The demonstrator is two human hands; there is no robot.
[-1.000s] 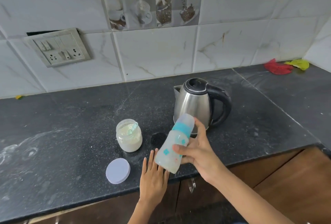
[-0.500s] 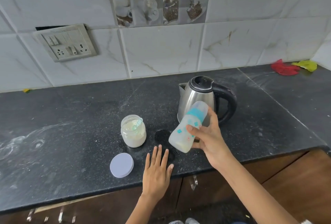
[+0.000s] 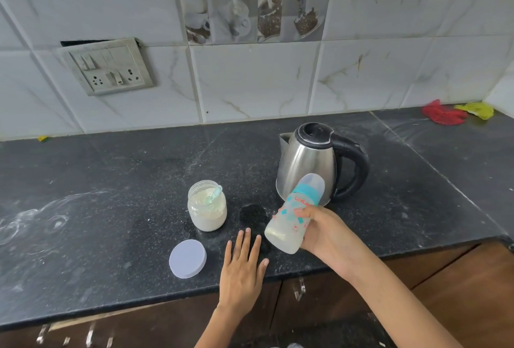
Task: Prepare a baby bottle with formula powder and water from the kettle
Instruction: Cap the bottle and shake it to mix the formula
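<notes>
The jar (image 3: 207,205) sits on the counter (image 3: 111,208), left of the kettle (image 3: 311,161). The lid (image 3: 187,258) lies nearer, beside the left hand (image 3: 242,269). The right hand (image 3: 325,233) holds the bottle (image 3: 292,219) before the kettle.

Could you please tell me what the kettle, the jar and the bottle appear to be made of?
Kettle: polished metal, probably stainless steel, given its mirror reflections; matte black handle and lid look plastic. Jar: clear and glossy, glass or plastic, unclear which. Bottle: frosted translucent plastic, seemingly, with printed marks and a teal collar.
</notes>
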